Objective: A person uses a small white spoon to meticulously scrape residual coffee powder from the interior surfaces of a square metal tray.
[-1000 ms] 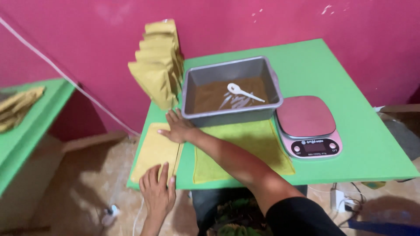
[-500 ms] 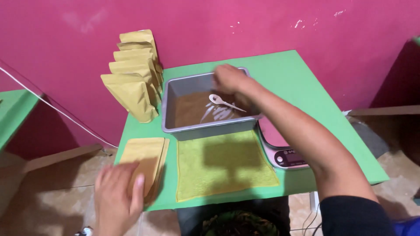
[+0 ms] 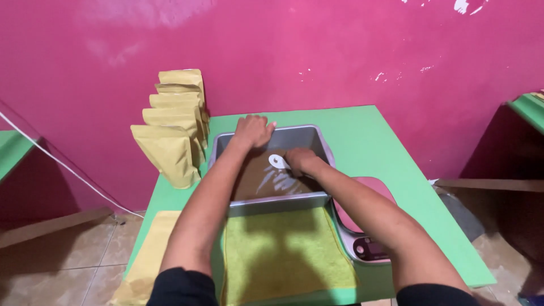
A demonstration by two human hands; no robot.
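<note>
Magenta wall paint fills the background behind your green counter (image 3: 374,136), which carries everything you are working with. At its middle sits the grey rectangular tub (image 3: 271,199), its floor covered with brown powder (image 3: 255,178) streaked with pale scrape marks. Nearer you, touching the tub's front wall, lies a yellow-green cloth (image 3: 283,255), spread flat. Along the counter's left back edge stands a row of tan stand-up pouches (image 3: 170,136), upright and one behind another, just beside the tub's left wall. More tan pouches lie flat in a stack (image 3: 144,260) at the front left corner, under your left forearm in this view. To the right of the tub and cloth, a pink kitchen scale (image 3: 365,241) peeks out from beneath your right arm, its dark display panel facing you. Your left hand (image 3: 251,130) rests on the tub's far left rim, fingers curled over the edge, so that grip is clenched on the tub. Your right hand (image 3: 301,160) is down inside the tub, just above the powder, with its grip closed around the handle of a white plastic spoon (image 3: 277,161); only the round bowl of the spoon shows, poking out to the left of your knuckles and lying close to the powder near the tub's middle.
</note>
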